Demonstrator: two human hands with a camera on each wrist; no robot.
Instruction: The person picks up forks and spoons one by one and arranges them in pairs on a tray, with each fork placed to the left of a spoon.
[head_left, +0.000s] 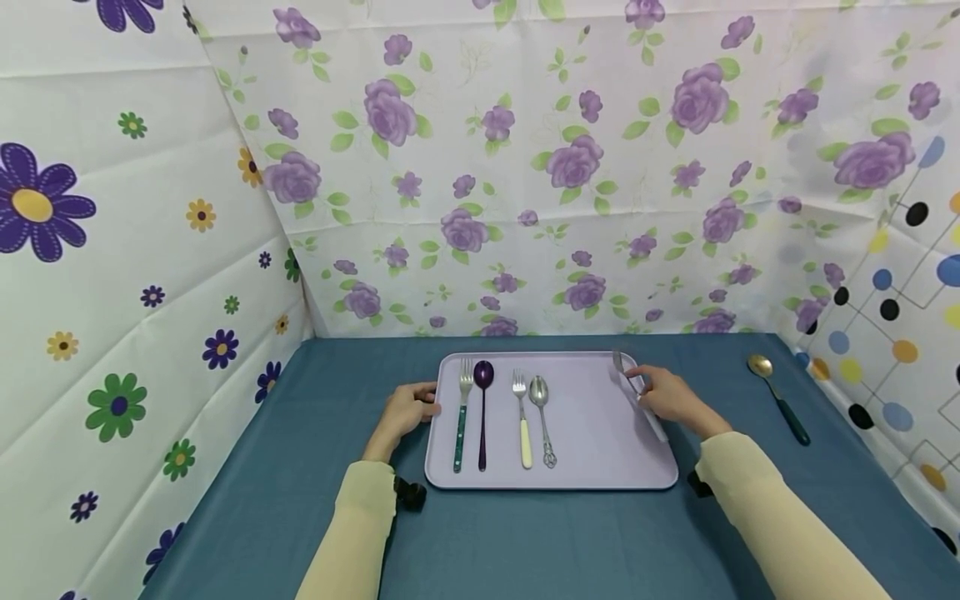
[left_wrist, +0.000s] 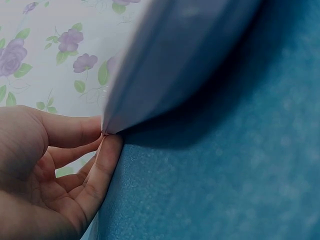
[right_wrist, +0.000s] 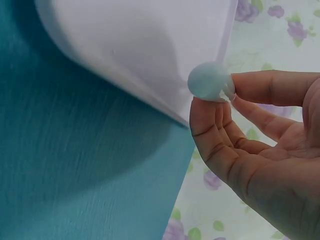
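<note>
My left hand (head_left: 410,408) pinches the left rim of a pale lavender tray (head_left: 585,467), thumb against fingers at the edge. Over the tray's right side, my right hand (head_left: 666,393) holds a fork (head_left: 651,422) between thumb and fingertips. Its grey head points away from me; the pale handle slants toward the near right, its rounded end light blue in the right wrist view. On the tray lie a green-handled fork (head_left: 460,433), a dark purple spoon (head_left: 483,375), a cream-handled fork (head_left: 526,442) and a silver spoon (head_left: 539,392) with an ornate handle.
A spoon (head_left: 787,414) with a gold bowl and dark green handle lies on the blue cloth-covered table (head_left: 570,542), right of the tray. Patterned cloth walls (head_left: 480,167) stand behind and along both sides.
</note>
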